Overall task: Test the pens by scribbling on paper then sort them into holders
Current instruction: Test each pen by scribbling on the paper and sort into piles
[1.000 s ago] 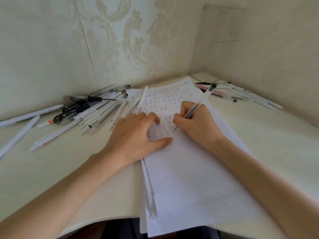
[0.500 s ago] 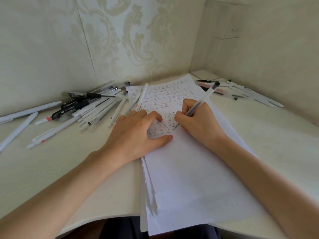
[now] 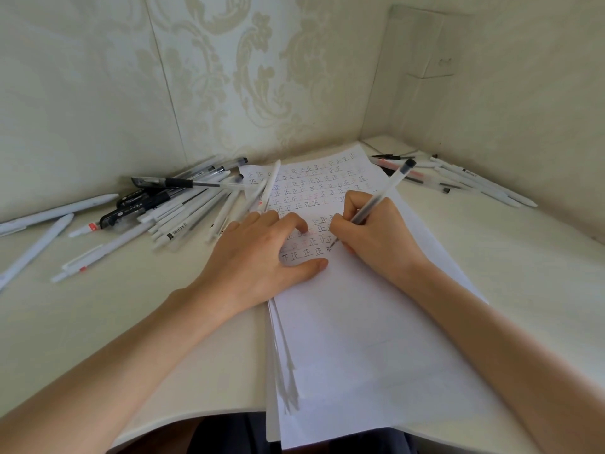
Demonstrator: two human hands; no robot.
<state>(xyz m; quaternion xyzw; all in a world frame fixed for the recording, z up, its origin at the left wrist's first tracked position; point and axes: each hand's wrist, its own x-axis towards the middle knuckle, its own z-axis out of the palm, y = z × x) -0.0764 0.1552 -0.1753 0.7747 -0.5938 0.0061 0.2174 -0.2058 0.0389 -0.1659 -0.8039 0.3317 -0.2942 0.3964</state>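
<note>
A stack of white paper (image 3: 366,339) lies on the desk, its upper half filled with rows of small written marks. My right hand (image 3: 376,237) grips a clear pen with a black cap (image 3: 386,191), tip touching the paper at the end of the lowest row. My left hand (image 3: 262,253) rests flat on the sheet beside it, fingers spread, thumb out. A heap of white and black pens (image 3: 170,204) lies to the left. A smaller group of pens (image 3: 458,178) lies at the far right by the wall.
The desk (image 3: 523,273) sits in a corner between two pale patterned walls. Loose white pens (image 3: 42,237) lie at the far left. The desk's front edge curves just above my lap. No holders are in view.
The pen tip has shifted slightly along the lowest row of marks. The camera has tilted a little, so the scene sits lower. My left hand stays on the paper.
</note>
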